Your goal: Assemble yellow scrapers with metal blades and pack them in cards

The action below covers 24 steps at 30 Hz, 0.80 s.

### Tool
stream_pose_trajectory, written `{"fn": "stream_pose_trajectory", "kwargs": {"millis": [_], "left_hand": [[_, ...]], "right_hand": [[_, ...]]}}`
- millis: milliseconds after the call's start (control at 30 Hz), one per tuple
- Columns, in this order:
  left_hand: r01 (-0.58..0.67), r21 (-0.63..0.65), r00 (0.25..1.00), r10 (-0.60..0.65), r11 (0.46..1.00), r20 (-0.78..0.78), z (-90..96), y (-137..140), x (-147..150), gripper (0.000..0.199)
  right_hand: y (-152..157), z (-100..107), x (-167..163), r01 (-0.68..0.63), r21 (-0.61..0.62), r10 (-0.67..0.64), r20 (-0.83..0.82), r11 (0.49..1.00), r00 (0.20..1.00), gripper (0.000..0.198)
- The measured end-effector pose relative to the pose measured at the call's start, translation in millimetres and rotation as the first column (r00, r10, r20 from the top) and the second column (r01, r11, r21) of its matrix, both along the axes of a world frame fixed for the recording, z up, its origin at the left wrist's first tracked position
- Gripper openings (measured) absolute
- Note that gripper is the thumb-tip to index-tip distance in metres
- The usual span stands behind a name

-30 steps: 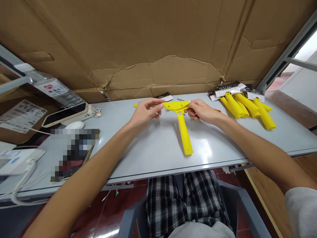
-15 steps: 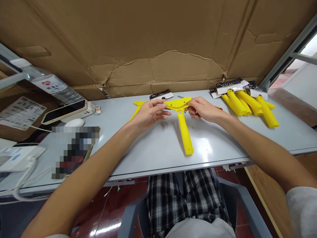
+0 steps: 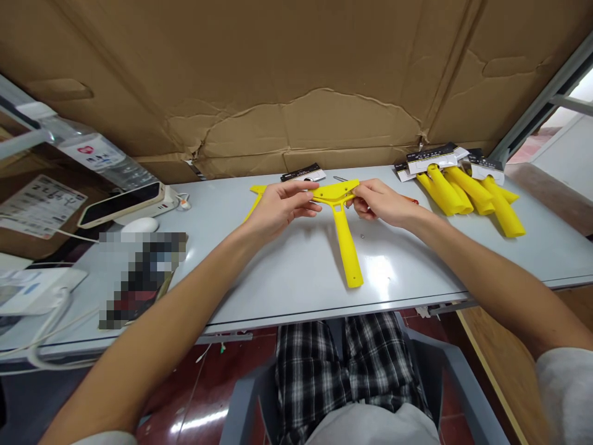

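A yellow T-shaped scraper [image 3: 346, 244] is between my hands, its long handle pointing towards me and its wide head away. My left hand [image 3: 285, 207] pinches the left end of the head between thumb and fingers. On the right end, my right hand [image 3: 375, 203] is closed in a pinch; whether it has a small part in its fingertips is hidden. Two small dark holes or screws show on the head. Behind my left hand lies another yellow piece [image 3: 257, 196], partly covered. A tiny metal bit [image 3: 362, 235] rests on the table right of the handle.
Several yellow handles with card tags [image 3: 482, 198] lie at the back right. A black-and-white card [image 3: 303, 173] is behind the scraper, and a red tool end [image 3: 410, 199] shows behind my right wrist. A phone [image 3: 121, 204], mouse [image 3: 140, 225] and water bottle [image 3: 95, 154] are at left.
My left fingers have shifted slightly, the index finger now reaching further over the scraper's head. Both hands still grip it in about the same place. The view has moved a little.
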State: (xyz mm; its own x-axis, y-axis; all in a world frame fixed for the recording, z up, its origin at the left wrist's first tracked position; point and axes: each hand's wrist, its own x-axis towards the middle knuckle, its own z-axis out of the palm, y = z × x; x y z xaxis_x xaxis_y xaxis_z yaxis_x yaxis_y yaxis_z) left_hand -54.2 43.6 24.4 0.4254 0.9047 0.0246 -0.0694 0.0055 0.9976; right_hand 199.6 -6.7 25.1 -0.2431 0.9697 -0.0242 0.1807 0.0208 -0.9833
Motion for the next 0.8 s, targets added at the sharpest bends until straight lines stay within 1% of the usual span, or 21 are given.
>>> {"fn": "stream_pose_trajectory", "kwargs": {"millis": [100, 333, 500, 600, 633, 733, 800], "left_hand": [[0.002, 0.0, 1.0, -0.002, 1.0, 0.013, -1.5, 2.5, -0.2, 0.027], [-0.02, 0.023, 0.999, 0.02, 1.0, 0.033, -3.9, 4.2, 0.6, 0.021], [-0.025, 0.021, 0.998, 0.023, 0.999, 0.052, -6.3, 5.3, 0.6, 0.019], [-0.027, 0.007, 0.998, 0.027, 1.0, 0.064, -8.1, 5.9, 0.9, 0.02], [-0.032, 0.002, 0.997, 0.031, 0.999, 0.064, -8.4, 5.7, 1.3, 0.02], [-0.047, -0.008, 0.996, 0.047, 0.999, 0.069, -8.1, 4.0, 2.6, 0.021], [-0.048, -0.009, 0.996, 0.049, 0.999, 0.078, -7.7, 2.8, 3.3, 0.02]], "right_hand": [[-1.2, 2.0, -2.1, 0.015, -0.014, -0.015, -0.002, 1.0, 1.0, 0.025], [-6.3, 11.2, -8.7, 0.052, -0.09, -0.053, -0.01, 0.995, 0.999, 0.028], [-3.7, 7.9, -7.5, 0.101, -0.082, -0.105, -0.049, 0.991, 0.993, 0.017], [-1.2, 4.7, -8.0, 0.174, -0.091, -0.184, -0.115, 0.98, 0.976, 0.006], [-0.7, 4.1, -8.5, 0.208, -0.093, -0.22, -0.148, 0.974, 0.964, 0.005], [-0.4, 3.2, -10.3, 0.3, -0.098, -0.315, -0.246, 0.949, 0.917, 0.022], [-1.0, 2.8, -11.3, 0.326, -0.097, -0.34, -0.286, 0.94, 0.896, 0.03]]}}
